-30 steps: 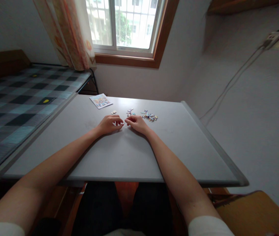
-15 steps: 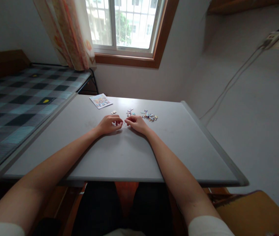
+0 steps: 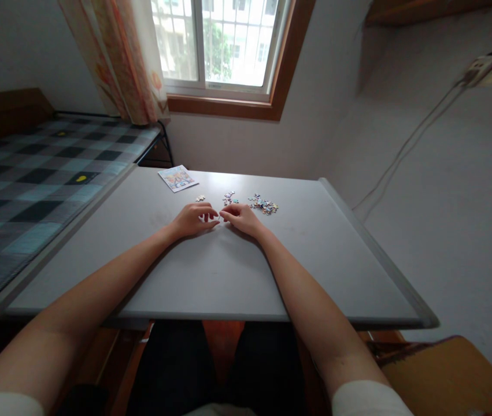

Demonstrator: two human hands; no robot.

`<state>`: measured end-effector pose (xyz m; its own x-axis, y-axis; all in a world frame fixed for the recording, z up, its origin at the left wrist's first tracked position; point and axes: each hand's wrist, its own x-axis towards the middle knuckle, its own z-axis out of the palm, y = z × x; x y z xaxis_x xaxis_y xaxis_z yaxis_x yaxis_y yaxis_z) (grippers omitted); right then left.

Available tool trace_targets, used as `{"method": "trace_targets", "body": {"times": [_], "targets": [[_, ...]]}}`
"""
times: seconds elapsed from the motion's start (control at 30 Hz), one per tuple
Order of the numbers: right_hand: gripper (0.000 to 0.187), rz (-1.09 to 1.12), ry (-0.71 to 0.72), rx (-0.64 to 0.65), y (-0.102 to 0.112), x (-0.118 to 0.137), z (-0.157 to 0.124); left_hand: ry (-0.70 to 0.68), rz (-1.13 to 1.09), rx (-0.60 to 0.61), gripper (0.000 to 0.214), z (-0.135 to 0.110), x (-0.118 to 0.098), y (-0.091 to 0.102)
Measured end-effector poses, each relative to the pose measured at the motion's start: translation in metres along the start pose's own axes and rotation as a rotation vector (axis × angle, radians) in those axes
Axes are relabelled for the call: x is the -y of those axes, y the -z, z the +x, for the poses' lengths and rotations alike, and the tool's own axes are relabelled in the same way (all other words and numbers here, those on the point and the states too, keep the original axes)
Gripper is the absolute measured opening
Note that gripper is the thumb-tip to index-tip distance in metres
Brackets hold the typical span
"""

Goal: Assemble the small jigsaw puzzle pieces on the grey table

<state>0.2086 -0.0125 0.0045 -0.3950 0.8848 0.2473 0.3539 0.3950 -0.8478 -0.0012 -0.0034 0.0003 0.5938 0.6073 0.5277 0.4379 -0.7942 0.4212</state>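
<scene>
Over the middle of the table (image 3: 211, 277), my right hand (image 3: 243, 219) pinches a small thin jigsaw puzzle piece (image 3: 219, 216), seen nearly edge-on. My left hand (image 3: 193, 219) is just beside it, thumb and fingers apart, with the tips close to the piece. Whether they touch it I cannot tell. Past my hands lies a small group of jigsaw pieces (image 3: 229, 197), partly hidden by my right hand. A larger heap of mixed jigsaw pieces (image 3: 265, 205) is to the right of that. Pale pieces (image 3: 200, 198) lie beyond my left hand.
A square picture card (image 3: 178, 178) lies at the table's back left. A bed with a checked cover (image 3: 55, 167) adjoins the left side. The window (image 3: 228, 52) and curtain (image 3: 126, 63) are behind. On the right are a wall socket (image 3: 484, 70) and a yellow-brown seat (image 3: 449, 378).
The thumb and fingers of my left hand have spread apart a little near the piece. My right hand keeps its pinch in almost the same place.
</scene>
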Motion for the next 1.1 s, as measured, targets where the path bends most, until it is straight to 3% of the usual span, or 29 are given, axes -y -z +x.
{"method": "trace_targets", "body": {"times": [0.37, 0.5, 0.73, 1.1], "targets": [[0.03, 0.006, 0.007, 0.02, 0.0008, -0.0001, 0.0004, 0.006, 0.019, -0.027, 0.023, -0.0005, 0.0022, -0.0025], [0.03, 0.027, 0.002, 0.016, 0.0001, -0.0021, 0.0006, 0.005, -0.004, -0.042, 0.035, -0.0008, 0.0031, -0.0024], [0.034, 0.025, 0.007, 0.026, 0.0, -0.0057, 0.001, -0.025, 0.0, 0.011, 0.025, -0.0003, -0.0007, 0.0019], [0.029, 0.012, 0.017, 0.03, -0.0006, -0.0034, 0.0011, -0.046, 0.005, -0.046, 0.024, 0.0001, -0.0019, 0.0008]]}}
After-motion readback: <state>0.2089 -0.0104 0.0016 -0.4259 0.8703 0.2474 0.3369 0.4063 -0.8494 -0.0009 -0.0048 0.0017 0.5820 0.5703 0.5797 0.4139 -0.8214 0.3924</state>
